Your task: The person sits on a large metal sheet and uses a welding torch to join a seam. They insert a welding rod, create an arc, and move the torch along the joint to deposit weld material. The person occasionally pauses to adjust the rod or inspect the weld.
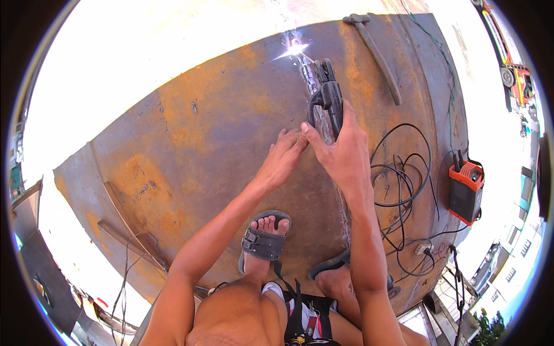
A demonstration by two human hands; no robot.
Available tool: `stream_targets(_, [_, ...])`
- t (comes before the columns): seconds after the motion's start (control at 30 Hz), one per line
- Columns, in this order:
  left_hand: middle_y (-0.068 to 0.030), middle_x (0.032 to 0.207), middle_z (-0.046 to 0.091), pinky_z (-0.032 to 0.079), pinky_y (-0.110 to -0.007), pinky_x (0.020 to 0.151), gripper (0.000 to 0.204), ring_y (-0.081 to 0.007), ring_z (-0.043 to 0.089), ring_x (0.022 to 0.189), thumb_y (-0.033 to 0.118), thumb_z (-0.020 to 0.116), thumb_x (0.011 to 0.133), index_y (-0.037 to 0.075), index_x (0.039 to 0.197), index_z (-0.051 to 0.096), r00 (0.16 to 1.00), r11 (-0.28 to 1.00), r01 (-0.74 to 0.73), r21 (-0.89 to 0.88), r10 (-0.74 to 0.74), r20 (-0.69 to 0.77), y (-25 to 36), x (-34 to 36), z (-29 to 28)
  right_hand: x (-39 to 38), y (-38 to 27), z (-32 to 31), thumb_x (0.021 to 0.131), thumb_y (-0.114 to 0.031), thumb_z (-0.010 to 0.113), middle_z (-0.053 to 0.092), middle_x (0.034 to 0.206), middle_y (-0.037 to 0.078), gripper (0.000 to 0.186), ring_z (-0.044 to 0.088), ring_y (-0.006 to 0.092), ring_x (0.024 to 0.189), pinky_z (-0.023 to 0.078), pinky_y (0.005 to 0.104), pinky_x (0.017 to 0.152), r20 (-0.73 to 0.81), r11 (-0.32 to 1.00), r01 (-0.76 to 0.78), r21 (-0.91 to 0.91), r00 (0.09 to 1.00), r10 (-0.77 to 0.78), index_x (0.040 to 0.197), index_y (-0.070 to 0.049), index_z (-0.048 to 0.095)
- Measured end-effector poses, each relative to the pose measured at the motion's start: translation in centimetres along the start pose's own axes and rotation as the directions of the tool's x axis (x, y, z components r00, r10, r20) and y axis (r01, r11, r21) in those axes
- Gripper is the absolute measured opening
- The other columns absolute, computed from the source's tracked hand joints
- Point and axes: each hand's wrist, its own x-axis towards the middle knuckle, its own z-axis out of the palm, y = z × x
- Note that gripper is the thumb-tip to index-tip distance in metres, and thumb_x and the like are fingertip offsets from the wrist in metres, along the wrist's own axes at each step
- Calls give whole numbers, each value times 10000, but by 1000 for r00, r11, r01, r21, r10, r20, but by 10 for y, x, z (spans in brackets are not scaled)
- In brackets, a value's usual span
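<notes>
My right hand [345, 149] is closed around a black welding electrode holder [330, 95]. From the holder's jaws a thin electrode [309, 58] reaches to a bright white-violet arc [295, 48] on a seam. This weld seam [306, 71] is pale and rough and runs down a large rusty steel plate [219, 104]. My left hand [283, 155] holds nothing; its fingers are stretched out low over the plate, close to my right thumb. Whether it touches the plate, I cannot tell. Glare hides the electrode's tip.
A hammer [378, 57] lies right of the seam. Coiled black cable [404, 179] sits beside my right forearm, with an orange-and-black welding machine [466, 191] farther right. Metal strips [130, 245] and wires lie at the lower left. My sandalled foot [265, 239] stands on the plate.
</notes>
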Motion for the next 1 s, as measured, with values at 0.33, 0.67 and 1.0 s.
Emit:
stream_targets(0.33, [-168, 1608, 545, 140, -750, 1282, 812, -476, 288, 1614, 712, 276, 1143, 45, 1476, 599, 1000, 1000, 0, 18, 1, -28, 2, -1, 1, 0, -1, 0, 938, -448, 854, 765, 1106, 314, 836, 786, 431, 1038, 596, 475, 900, 1, 1000, -5, 14, 1000, 5, 1465, 122, 543])
stream_targets(0.67, [-169, 1698, 473, 86, -735, 1308, 873, -507, 140, 1672, 771, 288, 1110, 74, 1569, 548, 999, 1000, -7, 1, 7, 35, -7, 3, -2, -3, -2, 1, 918, -413, 880, 770, 1112, 267, 811, 781, 375, 981, 590, 449, 884, -64, 999, 29, 33, 998, -27, 1459, 93, 550])
stream_targets(1.0, [-193, 1697, 468, 87, -748, 1298, 950, -520, 149, 1665, 822, 268, 1083, 56, 1570, 552, 999, 1000, -28, 9, 27, 39, -11, 7, -1, 2, -9, -9, 917, -411, 881, 775, 1123, 283, 804, 784, 413, 1037, 592, 460, 910, -17, 1000, 15, -1, 1000, -15, 1453, 96, 561])
